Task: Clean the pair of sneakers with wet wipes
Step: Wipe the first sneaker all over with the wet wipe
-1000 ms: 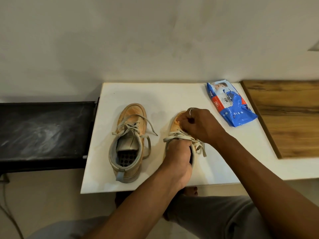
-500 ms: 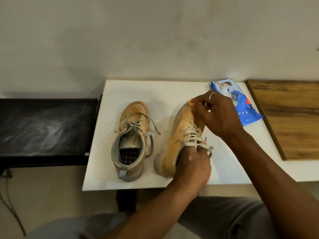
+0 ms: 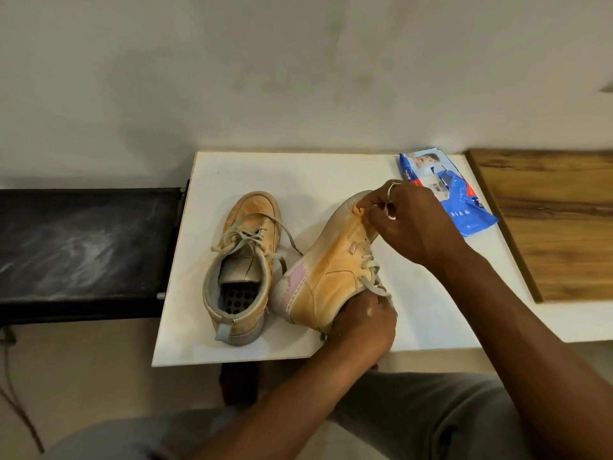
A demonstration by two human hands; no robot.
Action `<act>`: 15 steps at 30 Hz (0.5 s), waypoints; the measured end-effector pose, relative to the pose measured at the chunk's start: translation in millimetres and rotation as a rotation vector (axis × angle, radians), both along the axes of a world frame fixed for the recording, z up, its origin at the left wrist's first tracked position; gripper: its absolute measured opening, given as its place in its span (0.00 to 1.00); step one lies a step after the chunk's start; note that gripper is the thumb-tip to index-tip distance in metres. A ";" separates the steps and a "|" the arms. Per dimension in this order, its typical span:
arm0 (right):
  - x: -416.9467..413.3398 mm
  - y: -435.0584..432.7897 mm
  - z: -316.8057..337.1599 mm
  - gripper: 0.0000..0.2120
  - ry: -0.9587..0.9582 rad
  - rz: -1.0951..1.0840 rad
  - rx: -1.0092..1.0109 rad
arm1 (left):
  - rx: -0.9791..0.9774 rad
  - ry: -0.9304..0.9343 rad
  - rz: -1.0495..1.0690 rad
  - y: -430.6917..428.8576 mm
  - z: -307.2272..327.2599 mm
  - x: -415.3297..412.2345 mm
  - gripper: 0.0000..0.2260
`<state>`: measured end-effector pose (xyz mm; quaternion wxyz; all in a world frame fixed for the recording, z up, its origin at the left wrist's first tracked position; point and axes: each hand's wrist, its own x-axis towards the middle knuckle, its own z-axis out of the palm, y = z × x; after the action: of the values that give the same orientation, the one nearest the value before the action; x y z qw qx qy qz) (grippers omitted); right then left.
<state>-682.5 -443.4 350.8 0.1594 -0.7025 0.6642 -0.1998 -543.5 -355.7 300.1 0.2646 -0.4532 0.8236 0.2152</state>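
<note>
- Two tan sneakers sit on the white board (image 3: 331, 174): the left sneaker (image 3: 243, 270) stands upright on its sole, and the right sneaker (image 3: 331, 263) is tipped onto its side, sole facing left.
- The left hand (image 3: 361, 327) is closed around the tipped sneaker's collar, near the heel.
- The right hand (image 3: 408, 220), wearing a ring, has its fingers curled on the toe; whether a wipe is under them cannot be told.
- The blue wet wipes pack (image 3: 461, 200) lies just beyond the right hand, beside a wooden panel (image 3: 557, 220).

White table (image 3: 331, 171) with upright sneaker (image 3: 243, 267), tilted sneaker (image 3: 331, 263), wipes pack (image 3: 454, 190).
</note>
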 end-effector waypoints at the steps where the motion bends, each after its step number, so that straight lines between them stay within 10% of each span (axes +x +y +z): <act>1: 2.7 2.6 1.8 0.09 -0.009 0.035 0.015 | -0.168 0.073 -0.015 -3.7 14.5 -16.2 0.45; 2: 6.0 6.4 3.8 0.10 -0.020 0.086 0.026 | -0.185 0.103 -0.129 -6.7 19.8 -12.6 0.49; 4: 12.8 15.4 6.6 0.09 -0.026 0.184 0.060 | -0.105 0.099 -0.510 -18.4 27.4 -16.4 0.25; 7: 15.7 19.7 7.6 0.10 0.080 0.196 0.067 | -0.178 -0.456 -1.081 -24.5 8.6 -34.8 0.28; 15: 10.3 26.1 3.4 0.10 0.133 0.331 0.032 | 0.011 -0.260 -0.706 -17.5 -16.4 -29.7 0.24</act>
<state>-672.1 -417.3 354.2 0.1569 -0.8112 0.5518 -0.1132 -573.1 -373.2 283.7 0.4272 -0.1635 0.8875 0.0558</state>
